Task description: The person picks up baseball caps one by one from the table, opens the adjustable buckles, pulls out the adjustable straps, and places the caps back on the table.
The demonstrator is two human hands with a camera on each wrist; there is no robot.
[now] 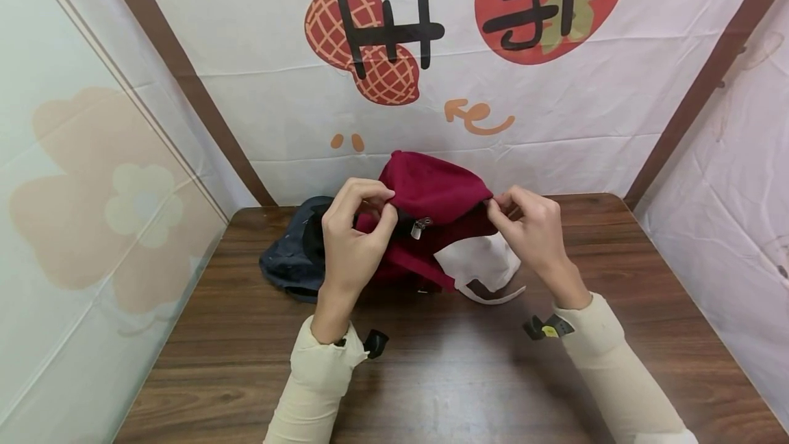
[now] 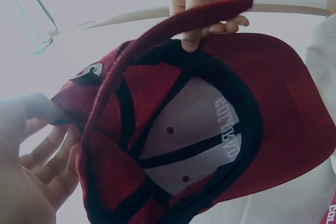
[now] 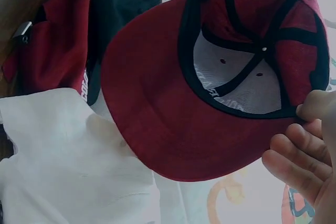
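Note:
Both hands hold up a dark red baseball cap (image 1: 440, 187) above the table. My left hand (image 1: 357, 238) pinches its rim on the left, at the strap side in the left wrist view. My right hand (image 1: 533, 228) pinches the rim on the other side, where crown and brim (image 3: 152, 87) meet. In the left wrist view the cap's inside shows black tape and a pale front panel (image 2: 184, 124). A red strap (image 2: 210, 17) sticks out loose across the opening, and a metal buckle (image 1: 419, 227) hangs at the back.
Below and behind the held cap lie a dark blue cap (image 1: 292, 252), a white cap (image 1: 481, 262) and another red cap (image 3: 58, 40), close together on the wooden table (image 1: 456, 375). A printed white curtain (image 1: 277, 108) stands behind the table's far edge.

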